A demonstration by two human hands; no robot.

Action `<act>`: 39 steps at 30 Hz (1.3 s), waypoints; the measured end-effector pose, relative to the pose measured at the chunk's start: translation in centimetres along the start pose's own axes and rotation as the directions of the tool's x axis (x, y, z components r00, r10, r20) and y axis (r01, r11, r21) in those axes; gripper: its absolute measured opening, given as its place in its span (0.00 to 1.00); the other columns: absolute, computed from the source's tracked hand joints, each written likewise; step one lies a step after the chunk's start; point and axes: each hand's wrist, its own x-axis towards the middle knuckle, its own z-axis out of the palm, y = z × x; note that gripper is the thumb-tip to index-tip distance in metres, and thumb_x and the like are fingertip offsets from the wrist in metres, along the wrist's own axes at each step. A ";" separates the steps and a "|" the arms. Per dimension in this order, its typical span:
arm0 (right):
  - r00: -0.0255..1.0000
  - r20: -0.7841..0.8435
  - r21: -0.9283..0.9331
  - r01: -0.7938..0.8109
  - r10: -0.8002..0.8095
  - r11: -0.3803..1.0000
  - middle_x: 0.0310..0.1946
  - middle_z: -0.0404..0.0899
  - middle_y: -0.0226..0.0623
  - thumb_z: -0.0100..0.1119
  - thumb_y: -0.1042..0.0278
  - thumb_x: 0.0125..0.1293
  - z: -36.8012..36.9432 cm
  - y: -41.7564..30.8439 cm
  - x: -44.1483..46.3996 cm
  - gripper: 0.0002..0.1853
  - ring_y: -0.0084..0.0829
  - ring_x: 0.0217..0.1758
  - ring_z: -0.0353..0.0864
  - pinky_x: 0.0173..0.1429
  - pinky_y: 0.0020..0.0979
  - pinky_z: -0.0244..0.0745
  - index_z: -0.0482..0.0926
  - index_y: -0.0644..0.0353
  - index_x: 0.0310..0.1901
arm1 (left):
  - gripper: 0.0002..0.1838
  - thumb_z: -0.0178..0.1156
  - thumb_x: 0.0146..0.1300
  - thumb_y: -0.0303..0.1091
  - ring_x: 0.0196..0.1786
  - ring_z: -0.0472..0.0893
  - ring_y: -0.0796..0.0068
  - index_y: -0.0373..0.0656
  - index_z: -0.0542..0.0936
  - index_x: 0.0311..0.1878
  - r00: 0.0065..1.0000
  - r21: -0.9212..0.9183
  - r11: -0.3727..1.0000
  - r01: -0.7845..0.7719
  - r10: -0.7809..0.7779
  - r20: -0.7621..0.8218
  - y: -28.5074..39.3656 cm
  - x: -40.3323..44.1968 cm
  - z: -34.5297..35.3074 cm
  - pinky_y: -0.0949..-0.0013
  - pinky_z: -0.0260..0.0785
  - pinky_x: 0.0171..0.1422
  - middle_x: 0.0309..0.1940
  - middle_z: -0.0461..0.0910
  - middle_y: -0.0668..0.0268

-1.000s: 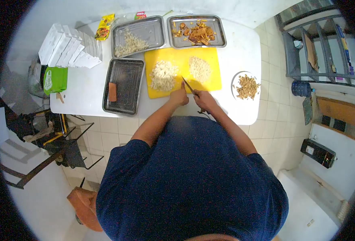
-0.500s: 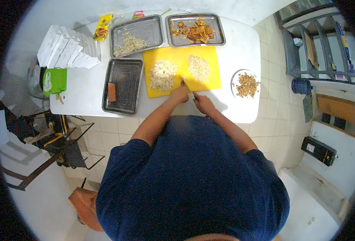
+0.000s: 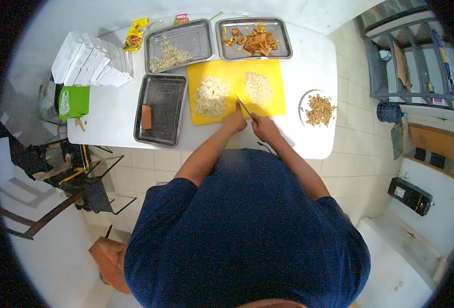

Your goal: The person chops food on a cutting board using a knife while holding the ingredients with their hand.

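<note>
My right hand (image 3: pixel 266 129) is closed round the handle of a knife (image 3: pixel 244 106), whose blade slants up and left over the yellow cutting board (image 3: pixel 237 72). Close to the blade, at the board's front edge, is my left hand (image 3: pixel 235 121). One finger of it points forward and the others look curled; what they hold, if anything, is hidden. Two piles of chopped pale food lie on the board: a coarser pile (image 3: pixel 211 96) on the left and a finer-looking pile (image 3: pixel 257 87) on the right.
Behind the board stand a tray of pale shreds (image 3: pixel 201 43) and a tray of browned pieces (image 3: pixel 287 38). A dark tray (image 3: pixel 171 92) with an orange-brown block is at left, a plate of brown pieces (image 3: pixel 319 109) at right. White boxes (image 3: pixel 78 59) and a green pack (image 3: pixel 73 101) sit far left.
The view has shifted slightly, moving the table rightward in frame. My right hand and the knife have moved a little forward, and more of the blade shows beside my left hand.
</note>
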 end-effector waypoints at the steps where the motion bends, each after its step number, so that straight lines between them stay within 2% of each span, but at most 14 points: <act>1: 1.000 -0.009 -0.011 0.014 -0.014 1.000 0.35 0.81 0.61 0.49 0.63 0.67 0.3 0.2 0.0 0.21 0.58 0.39 0.81 0.47 0.52 0.76 0.75 0.60 0.59 | 0.54 0.55 0.57 0.39 0.46 0.83 0.46 0.34 0.28 0.75 1.000 0.001 1.000 -0.002 0.002 0.003 0.0 0.0 -0.1 0.48 0.75 0.51 0.44 0.82 0.41; 3: 1.000 -0.004 -0.030 0.004 -0.004 1.000 0.35 0.80 0.61 0.49 0.62 0.68 0.8 0.4 -0.3 0.21 0.59 0.39 0.81 0.46 0.53 0.75 0.75 0.59 0.60 | 0.54 0.55 0.57 0.38 0.46 0.83 0.45 0.34 0.27 0.75 1.000 0.003 1.000 -0.006 0.006 0.011 0.2 -0.4 -0.5 0.48 0.75 0.51 0.45 0.81 0.41; 6: 0.998 0.047 -0.073 -0.029 0.033 0.997 0.35 0.80 0.61 0.49 0.62 0.69 1.5 0.8 -0.2 0.22 0.59 0.38 0.80 0.46 0.53 0.75 0.73 0.58 0.62 | 0.52 0.54 0.56 0.34 0.48 0.83 0.49 0.31 0.31 0.75 0.999 0.034 0.999 0.009 -0.011 0.039 0.8 -1.2 -1.4 0.53 0.75 0.53 0.46 0.82 0.45; 8: 0.995 0.095 -0.121 -0.023 0.035 0.992 0.35 0.80 0.61 0.49 0.62 0.69 2.2 1.5 -0.3 0.22 0.60 0.38 0.80 0.46 0.53 0.75 0.73 0.58 0.62 | 0.54 0.55 0.57 0.37 0.48 0.82 0.45 0.34 0.28 0.75 0.995 0.019 0.998 -0.057 0.056 0.089 -0.2 0.0 -0.6 0.50 0.74 0.54 0.47 0.80 0.40; 12: 0.998 -0.031 0.024 0.064 -0.063 0.998 0.35 0.80 0.61 0.50 0.62 0.68 2.9 2.5 0.6 0.20 0.60 0.38 0.80 0.46 0.53 0.74 0.74 0.58 0.60 | 0.55 0.56 0.57 0.38 0.50 0.81 0.43 0.36 0.26 0.75 0.995 -0.023 0.999 -0.038 0.040 0.092 -0.7 0.9 -0.3 0.48 0.73 0.56 0.48 0.79 0.37; 14: 0.993 -0.065 0.034 0.100 -0.097 0.994 0.35 0.80 0.61 0.50 0.62 0.68 2.0 2.0 0.7 0.20 0.60 0.39 0.80 0.46 0.53 0.75 0.74 0.59 0.59 | 0.56 0.55 0.56 0.36 0.44 0.83 0.46 0.37 0.25 0.75 0.997 -0.011 0.998 -0.068 0.069 0.043 -1.3 1.2 0.3 0.49 0.76 0.51 0.43 0.81 0.38; 15: 0.996 -0.026 0.037 0.085 -0.084 0.996 0.35 0.80 0.62 0.50 0.62 0.67 1.4 1.6 0.9 0.20 0.60 0.39 0.80 0.46 0.53 0.75 0.74 0.60 0.58 | 0.56 0.55 0.55 0.35 0.41 0.84 0.47 0.37 0.24 0.74 0.996 -0.005 0.997 -0.083 0.083 0.018 -1.3 0.9 0.2 0.50 0.77 0.49 0.41 0.82 0.39; 18: 0.997 0.055 0.037 0.046 -0.048 0.998 0.35 0.80 0.62 0.50 0.63 0.67 0.3 0.8 0.9 0.20 0.60 0.40 0.80 0.47 0.53 0.75 0.74 0.61 0.58 | 0.56 0.53 0.54 0.33 0.28 0.84 0.53 0.38 0.21 0.73 0.985 -0.162 0.987 -0.001 0.029 0.169 -1.0 0.9 -0.7 0.56 0.79 0.36 0.30 0.83 0.44; 21: 0.998 0.049 0.042 0.035 -0.037 0.999 0.35 0.80 0.63 0.50 0.63 0.67 0.4 0.5 0.8 0.21 0.60 0.40 0.81 0.47 0.54 0.74 0.74 0.60 0.59 | 0.57 0.52 0.54 0.33 0.20 0.81 0.59 0.41 0.18 0.72 0.980 -0.309 0.951 -0.019 0.079 0.184 -1.4 0.6 -1.1 0.61 0.77 0.27 0.23 0.82 0.48; 26: 0.999 0.028 0.069 0.028 -0.030 0.997 0.37 0.80 0.62 0.50 0.63 0.67 2.5 1.2 0.4 0.22 0.60 0.41 0.80 0.48 0.54 0.75 0.72 0.56 0.62 | 0.58 0.51 0.54 0.33 0.19 0.81 0.58 0.46 0.14 0.71 0.972 -0.370 0.929 0.025 0.064 0.226 -1.6 0.8 -1.2 0.60 0.77 0.24 0.23 0.82 0.47; 29: 0.995 0.092 -0.011 -0.046 0.047 0.999 0.38 0.81 0.61 0.50 0.64 0.67 3.4 3.1 0.3 0.23 0.60 0.43 0.80 0.49 0.53 0.75 0.72 0.55 0.63 | 0.58 0.51 0.54 0.32 0.18 0.81 0.58 0.48 0.12 0.69 0.970 -0.374 0.926 0.044 0.050 0.238 -1.0 0.2 -1.4 0.60 0.77 0.24 0.22 0.81 0.47; 33: 0.999 0.052 0.015 0.007 -0.008 1.000 0.39 0.81 0.60 0.51 0.64 0.67 3.0 2.8 1.1 0.20 0.60 0.43 0.80 0.49 0.53 0.74 0.73 0.58 0.59 | 0.58 0.49 0.55 0.31 0.17 0.80 0.60 0.53 0.10 0.69 0.954 -0.452 0.889 0.068 0.074 0.289 -1.2 -0.3 -1.9 0.60 0.76 0.23 0.21 0.80 0.48; 36: 0.996 0.094 0.069 0.005 -0.012 0.998 0.39 0.81 0.60 0.50 0.65 0.66 1.4 1.2 1.6 0.18 0.60 0.42 0.80 0.49 0.53 0.74 0.74 0.61 0.56 | 0.57 0.51 0.58 0.32 0.17 0.80 0.61 0.56 0.14 0.72 0.966 -0.501 0.858 0.116 0.020 0.258 -1.5 0.0 -1.0 0.61 0.77 0.24 0.22 0.81 0.49; 39: 0.980 0.198 0.110 -0.060 0.037 0.992 0.39 0.80 0.61 0.50 0.66 0.66 -1.1 -1.1 1.3 0.17 0.60 0.41 0.80 0.49 0.53 0.74 0.73 0.62 0.54 | 0.54 0.53 0.62 0.36 0.18 0.81 0.62 0.54 0.20 0.74 0.927 -0.603 0.795 0.066 0.174 0.331 -4.0 2.9 1.6 0.60 0.77 0.24 0.23 0.81 0.49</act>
